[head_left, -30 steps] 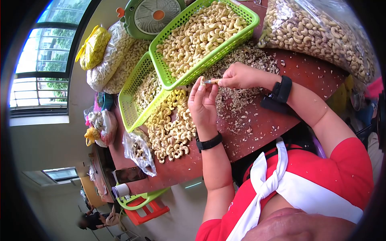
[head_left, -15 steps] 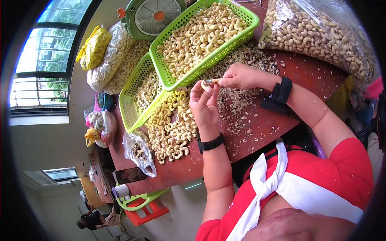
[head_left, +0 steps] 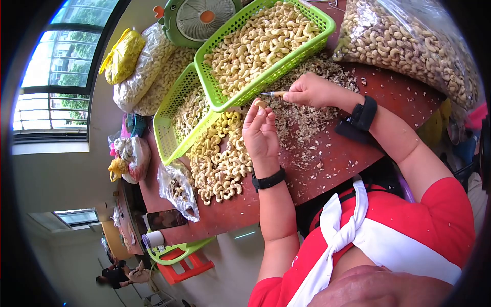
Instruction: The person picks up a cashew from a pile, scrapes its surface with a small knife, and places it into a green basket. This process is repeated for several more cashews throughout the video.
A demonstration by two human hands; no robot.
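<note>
My left hand (head_left: pixel 262 134) pinches a single cashew (head_left: pixel 260 104) between thumb and fingertips. Just above it, my right hand (head_left: pixel 312 92) grips a small knife (head_left: pixel 276 94), its metal tip pointing left and apart from the nut. Behind the hands, a green basket (head_left: pixel 271 77) full of pale cashews overlaps a second, lighter green basket (head_left: pixel 164 123) that holds more nuts. A pile of loose cashews (head_left: pixel 217 174) lies on the red table (head_left: pixel 225 217) left of my left wrist. Brown peelings (head_left: pixel 312 123) are scattered under and beside my right hand.
A large clear bag of cashews (head_left: pixel 404 48) stands at the back right. At the far left are a green fan (head_left: pixel 204 18), stuffed bags (head_left: pixel 148 66), a small plastic bag (head_left: pixel 178 192), a phone (head_left: pixel 166 219) and a tape roll (head_left: pixel 153 239). Another person (head_left: pixel 115 275) is farther off.
The knife has come away from the cashew, with my right hand shifted slightly up and right. The cashew now shows its rounded side at my left fingertips. The whole view has shifted slightly.
</note>
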